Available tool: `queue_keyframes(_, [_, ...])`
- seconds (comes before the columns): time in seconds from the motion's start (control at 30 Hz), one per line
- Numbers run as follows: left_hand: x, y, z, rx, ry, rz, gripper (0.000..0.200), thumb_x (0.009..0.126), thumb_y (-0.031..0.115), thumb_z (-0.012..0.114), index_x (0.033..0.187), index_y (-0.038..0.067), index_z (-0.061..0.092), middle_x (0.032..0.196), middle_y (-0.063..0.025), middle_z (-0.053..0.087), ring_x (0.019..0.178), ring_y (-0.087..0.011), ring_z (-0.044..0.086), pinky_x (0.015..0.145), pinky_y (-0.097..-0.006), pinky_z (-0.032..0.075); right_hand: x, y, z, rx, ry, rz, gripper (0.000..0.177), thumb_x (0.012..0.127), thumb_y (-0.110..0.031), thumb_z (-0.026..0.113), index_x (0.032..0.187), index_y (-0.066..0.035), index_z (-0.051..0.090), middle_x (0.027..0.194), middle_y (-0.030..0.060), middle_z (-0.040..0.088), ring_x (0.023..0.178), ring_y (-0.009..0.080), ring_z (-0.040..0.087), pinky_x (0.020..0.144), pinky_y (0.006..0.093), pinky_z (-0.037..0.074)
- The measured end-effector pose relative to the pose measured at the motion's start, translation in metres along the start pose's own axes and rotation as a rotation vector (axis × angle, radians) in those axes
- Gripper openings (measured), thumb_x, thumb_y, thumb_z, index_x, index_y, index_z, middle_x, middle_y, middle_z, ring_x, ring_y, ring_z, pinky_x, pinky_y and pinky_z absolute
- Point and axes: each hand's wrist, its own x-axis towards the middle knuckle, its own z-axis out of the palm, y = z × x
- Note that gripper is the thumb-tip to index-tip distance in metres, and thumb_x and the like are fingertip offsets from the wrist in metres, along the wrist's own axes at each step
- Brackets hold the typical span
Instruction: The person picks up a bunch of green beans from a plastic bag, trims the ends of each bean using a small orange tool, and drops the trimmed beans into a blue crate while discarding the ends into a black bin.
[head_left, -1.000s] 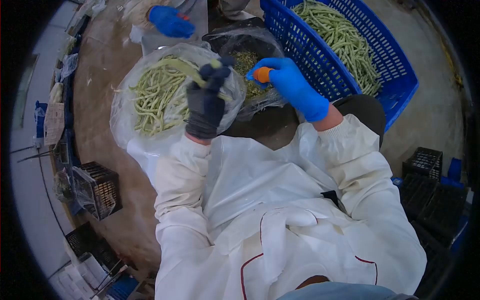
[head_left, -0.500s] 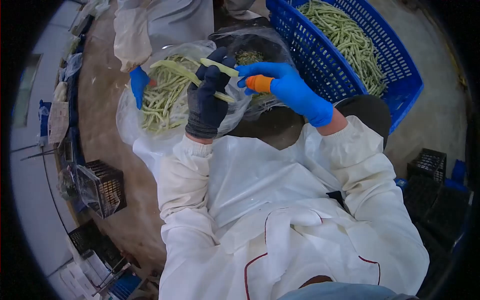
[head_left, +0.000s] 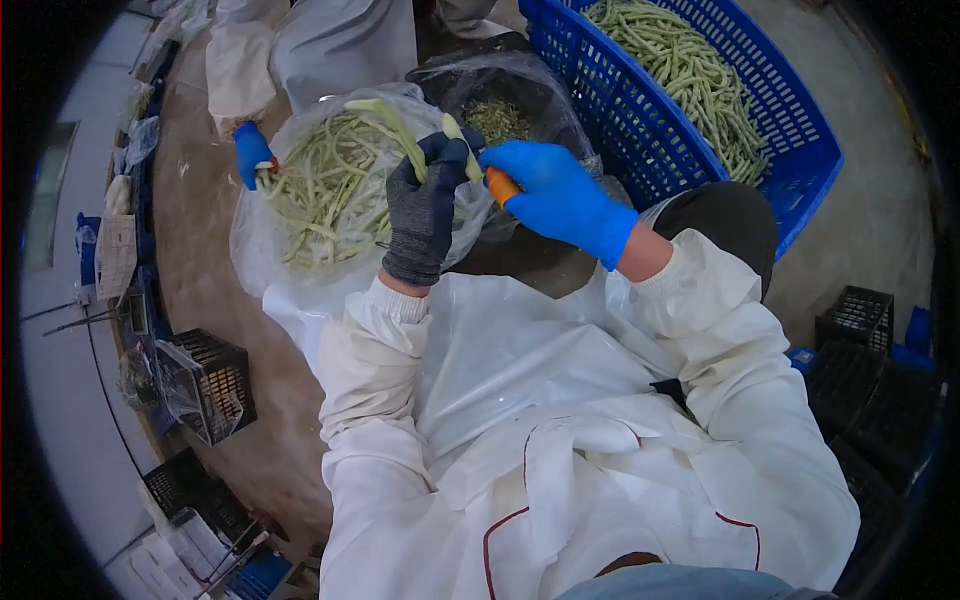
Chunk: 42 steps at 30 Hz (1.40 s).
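Head view: beans (head_left: 402, 132) clasped in left hand (head_left: 428, 195), one tip beside right hand (head_left: 562, 196), whose grip unclear.

A co-worker's gloved hand (head_left: 253, 155) has moved from beyond the clear bag (head_left: 248, 240) to its left edge. The right hand (head_left: 560, 195), earlier apart from the left hand (head_left: 430, 190), is now close beside it.
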Motion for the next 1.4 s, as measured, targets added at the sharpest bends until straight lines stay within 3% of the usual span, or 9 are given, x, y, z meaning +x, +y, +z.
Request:
queue_keyframes(0.2, [0.003, 0.001, -0.014, 0.146, -0.148, -0.094, 0.024, 0.092, 0.019, 0.06, 0.102, -0.001, 0.068, 0.093, -0.0038, 0.067, 0.084, -0.0109, 0.06, 0.078, -0.0248, 0.047, 0.012, 0.006, -0.031, -0.391, 0.079, -0.085, 0.032, 0.077, -0.002, 0.062, 0.109, -0.005, 0.061, 0.1, 0.0138, 0.064, 0.09, 0.0323, 0.062, 0.078, 0.0367, 0.05])
queue_keyframes(0.37, [-0.003, -0.002, -0.018, -0.198, -0.26, -0.225, 0.035, 0.092, 0.02, 0.058, 0.116, -0.006, 0.058, 0.105, -0.0117, 0.065, 0.096, -0.0199, 0.063, 0.088, -0.0326, 0.05, 0.027, 0.023, -0.08, -0.262, 0.562, -0.077, 0.037, 0.075, 0.003, 0.057, 0.109, -0.01, 0.066, 0.106, 0.0153, 0.064, 0.093, 0.0329, 0.062, 0.078, 0.0383, 0.051])
queue_keyframes(0.5, [-0.002, -0.004, -0.023, -0.437, -0.301, -0.218, 0.045, 0.092, 0.021, 0.057, 0.125, -0.008, 0.049, 0.12, -0.017, 0.058, 0.108, -0.0258, 0.059, 0.096, -0.0371, 0.048, 0.02, 0.02, -0.055, 0.069, 0.323, -0.02, 0.032, 0.075, -0.001, 0.062, 0.106, -0.011, 0.068, 0.105, 0.0147, 0.065, 0.093, 0.0313, 0.063, 0.078, 0.0345, 0.05])
queue_keyframes(0.6, [-0.003, 0.001, -0.016, -0.428, -0.223, -0.202, 0.036, 0.098, 0.025, 0.05, 0.119, -0.004, 0.058, 0.105, -0.0093, 0.064, 0.093, -0.0134, 0.06, 0.083, -0.0254, 0.049, 0.011, -0.004, -0.041, 0.151, 0.057, 0.14, 0.024, 0.075, -0.006, 0.065, 0.098, -0.01, 0.07, 0.092, 0.0129, 0.067, 0.084, 0.0306, 0.064, 0.074, 0.0357, 0.051])
queue_keyframes(0.73, [-0.003, 0.0, -0.01, -0.416, -0.204, -0.188, 0.037, 0.098, 0.025, 0.049, 0.119, -0.004, 0.056, 0.106, -0.0104, 0.063, 0.096, -0.0155, 0.061, 0.084, -0.0267, 0.05, 0.008, -0.009, -0.028, -0.064, 0.086, -0.082, 0.014, 0.076, -0.02, 0.068, 0.085, -0.009, 0.07, 0.076, 0.0103, 0.063, 0.073, 0.031, 0.061, 0.066, 0.0397, 0.047])
queue_keyframes(1.1, [-0.002, -0.007, -0.005, -0.417, -0.186, -0.182, 0.032, 0.098, 0.02, 0.05, 0.117, -0.004, 0.058, 0.103, -0.0099, 0.064, 0.095, -0.0155, 0.062, 0.083, -0.0285, 0.05, 0.004, -0.005, -0.018, -0.404, 0.023, -0.253, 0.013, 0.071, -0.019, 0.067, 0.082, -0.012, 0.066, 0.08, 0.0065, 0.06, 0.077, 0.0252, 0.058, 0.072, 0.0377, 0.043])
queue_keyframes(1.23, [-0.002, -0.006, -0.007, -0.019, -0.245, -0.088, 0.028, 0.095, 0.016, 0.052, 0.112, -0.005, 0.061, 0.099, -0.0087, 0.065, 0.09, -0.0137, 0.061, 0.081, -0.0264, 0.049, 0.003, -0.008, -0.016, -0.624, -0.034, -0.351, 0.011, 0.067, -0.019, 0.067, 0.076, -0.014, 0.063, 0.079, 0.0053, 0.059, 0.077, 0.0234, 0.057, 0.073, 0.0365, 0.042])
queue_keyframes(1.33, [-0.003, -0.007, -0.014, 0.21, -0.352, -0.013, 0.029, 0.094, 0.016, 0.053, 0.112, -0.005, 0.061, 0.1, -0.0088, 0.066, 0.09, -0.0146, 0.061, 0.082, -0.027, 0.049, 0.013, -0.001, -0.042, -0.615, 0.16, -0.272, 0.013, 0.066, -0.013, 0.067, 0.079, -0.013, 0.065, 0.084, 0.0059, 0.061, 0.081, 0.0243, 0.058, 0.074, 0.0387, 0.044])
queue_keyframes(1.4, [-0.006, -0.01, -0.011, -0.131, -0.373, -0.227, 0.032, 0.094, 0.018, 0.055, 0.116, -0.005, 0.058, 0.105, -0.0101, 0.065, 0.093, -0.0178, 0.062, 0.085, -0.0293, 0.049, 0.018, 0.014, -0.066, -0.522, 0.352, -0.131, 0.024, 0.065, -0.008, 0.066, 0.089, -0.012, 0.067, 0.087, 0.0069, 0.062, 0.085, 0.0262, 0.059, 0.075, 0.0412, 0.045])
